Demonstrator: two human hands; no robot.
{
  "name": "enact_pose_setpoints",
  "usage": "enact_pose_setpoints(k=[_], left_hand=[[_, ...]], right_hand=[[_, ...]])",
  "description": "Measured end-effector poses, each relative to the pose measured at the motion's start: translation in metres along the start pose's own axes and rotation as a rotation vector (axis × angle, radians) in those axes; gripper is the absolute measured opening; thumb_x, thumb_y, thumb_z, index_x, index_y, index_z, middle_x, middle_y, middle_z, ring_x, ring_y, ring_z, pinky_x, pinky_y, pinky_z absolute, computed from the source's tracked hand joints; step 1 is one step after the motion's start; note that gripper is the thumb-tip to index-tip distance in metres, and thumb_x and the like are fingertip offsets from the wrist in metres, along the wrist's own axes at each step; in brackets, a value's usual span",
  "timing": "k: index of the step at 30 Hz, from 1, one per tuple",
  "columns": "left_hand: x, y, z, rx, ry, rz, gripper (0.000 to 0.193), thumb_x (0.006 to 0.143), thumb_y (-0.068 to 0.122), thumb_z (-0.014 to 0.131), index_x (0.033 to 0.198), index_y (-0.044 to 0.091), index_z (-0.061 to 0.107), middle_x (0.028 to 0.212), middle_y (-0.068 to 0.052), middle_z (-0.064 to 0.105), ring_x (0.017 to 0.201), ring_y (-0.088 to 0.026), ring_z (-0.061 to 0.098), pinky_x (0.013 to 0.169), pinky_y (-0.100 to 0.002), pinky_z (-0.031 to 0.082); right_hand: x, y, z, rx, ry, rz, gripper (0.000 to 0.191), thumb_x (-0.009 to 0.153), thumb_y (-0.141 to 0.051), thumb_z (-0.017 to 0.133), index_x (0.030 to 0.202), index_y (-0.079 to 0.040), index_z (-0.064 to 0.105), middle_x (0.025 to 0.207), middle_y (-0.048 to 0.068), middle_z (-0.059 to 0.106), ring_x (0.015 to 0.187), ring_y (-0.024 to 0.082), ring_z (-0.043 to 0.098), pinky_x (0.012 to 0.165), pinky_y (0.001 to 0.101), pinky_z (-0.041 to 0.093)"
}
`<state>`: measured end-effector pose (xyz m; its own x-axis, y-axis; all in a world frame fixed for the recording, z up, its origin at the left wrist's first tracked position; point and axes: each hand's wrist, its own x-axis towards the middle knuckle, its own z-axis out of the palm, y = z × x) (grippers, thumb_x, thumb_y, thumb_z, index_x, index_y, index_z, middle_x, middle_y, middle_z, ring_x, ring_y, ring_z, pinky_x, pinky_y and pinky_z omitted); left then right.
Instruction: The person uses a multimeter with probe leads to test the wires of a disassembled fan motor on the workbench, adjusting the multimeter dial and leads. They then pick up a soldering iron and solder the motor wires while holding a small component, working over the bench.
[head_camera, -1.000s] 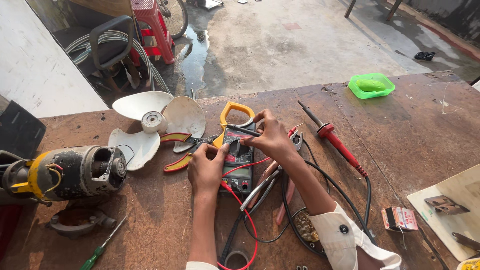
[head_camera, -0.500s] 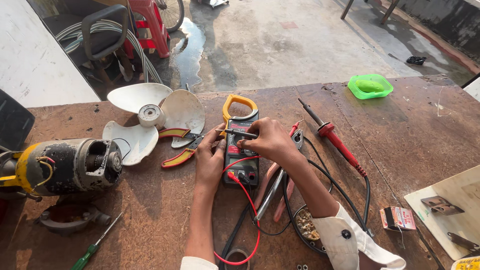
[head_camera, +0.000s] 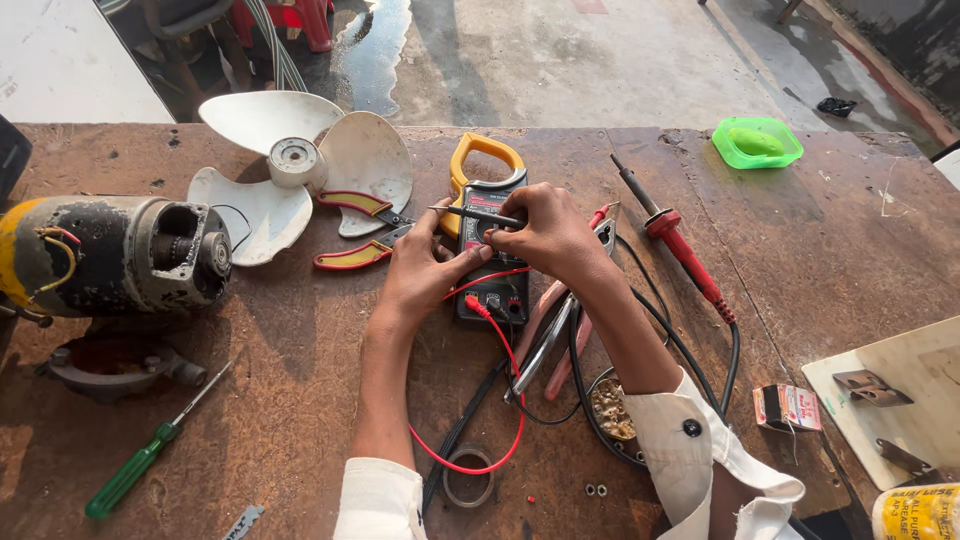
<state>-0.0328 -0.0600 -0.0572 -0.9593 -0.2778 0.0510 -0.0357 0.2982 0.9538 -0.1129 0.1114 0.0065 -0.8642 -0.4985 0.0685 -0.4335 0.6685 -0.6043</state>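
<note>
Rusty brown counter (head_camera: 300, 400) fills the view, with wet concrete floor (head_camera: 600, 60) beyond its far edge. Nearest, at 6 o'clock, a red test lead (head_camera: 505, 400) loops toward the white cuffs, and a small ring (head_camera: 467, 475) lies inside the loop. At 8 o'clock a green-handled screwdriver (head_camera: 135, 475) lies slanted. At 4 o'clock a small red-and-white box (head_camera: 790, 407) sits near a pale board (head_camera: 890, 395). In the middle lies the clamp meter (head_camera: 492, 290), dark body with yellow jaws pointing to 12 o'clock, the red lead plugged into its near end. The left hand (head_camera: 420, 275) rests on the meter's left edge, fingers curled against it, thumb up by the probe. The right hand (head_camera: 545, 235) covers the meter's upper face, fingers pinched together on a thin black probe (head_camera: 470, 212) that points to 9 o'clock. Just left of the meter lie red-and-yellow-handled pliers (head_camera: 350, 255). At 9 o'clock a grimy electric motor (head_camera: 120, 255) lies on its side. At 2 o'clock a red-handled soldering iron (head_camera: 675, 240) lies diagonally. Farther, at 11 o'clock, lies a white fan blade (head_camera: 290, 165); at 1 o'clock, a green dish (head_camera: 757, 142).
</note>
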Motion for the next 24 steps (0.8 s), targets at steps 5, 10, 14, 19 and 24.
enact_pose_setpoints(k=[5,10,14,19,24], left_hand=[[-0.003,0.002,-0.001,-0.073,0.000,0.024,0.088,0.070,0.028,0.090,0.145,0.001,0.054,0.079,0.002,0.069,0.064,-0.004,0.060,0.055,-0.024,0.052],[0.002,0.002,-0.003,-0.148,-0.010,0.017,0.089,0.069,0.023,0.091,0.146,0.000,0.053,0.075,0.000,0.067,0.063,-0.004,0.058,0.055,-0.024,0.050],[0.002,0.000,-0.005,-0.198,-0.026,0.014,0.088,0.070,0.019,0.091,0.147,-0.001,0.052,0.076,0.001,0.066,0.063,-0.003,0.057,0.055,-0.023,0.049],[0.003,-0.001,-0.006,-0.304,-0.079,0.022,0.082,0.071,0.014,0.089,0.144,-0.001,0.056,0.081,0.003,0.066,0.065,-0.002,0.057,0.056,-0.021,0.050],[0.005,-0.003,-0.005,-0.374,-0.114,0.001,0.080,0.072,0.012,0.089,0.144,-0.002,0.057,0.084,0.004,0.065,0.067,-0.002,0.055,0.057,-0.021,0.049]], right_hand=[[-0.002,0.004,0.000,0.011,-0.006,-0.065,0.044,0.070,-0.026,0.083,0.102,0.004,0.076,0.087,0.017,0.078,0.080,0.021,0.078,0.074,0.0344,0.060],[0.001,0.004,-0.003,0.022,-0.054,-0.146,0.040,0.073,-0.018,0.079,0.105,0.005,0.074,0.087,0.017,0.077,0.081,0.020,0.076,0.074,0.0348,0.058],[0.003,0.007,-0.004,0.043,-0.074,-0.216,0.038,0.078,-0.015,0.077,0.111,0.004,0.072,0.089,0.017,0.076,0.082,0.018,0.075,0.076,0.0346,0.058],[0.005,0.011,-0.009,0.100,-0.125,-0.358,0.037,0.084,-0.010,0.077,0.118,0.002,0.069,0.099,0.016,0.075,0.092,0.020,0.076,0.081,0.0349,0.058],[0.006,0.007,-0.015,0.089,-0.154,-0.549,0.036,0.086,0.001,0.070,0.122,0.002,0.067,0.112,0.016,0.068,0.103,0.032,0.070,0.086,0.0399,0.054]])
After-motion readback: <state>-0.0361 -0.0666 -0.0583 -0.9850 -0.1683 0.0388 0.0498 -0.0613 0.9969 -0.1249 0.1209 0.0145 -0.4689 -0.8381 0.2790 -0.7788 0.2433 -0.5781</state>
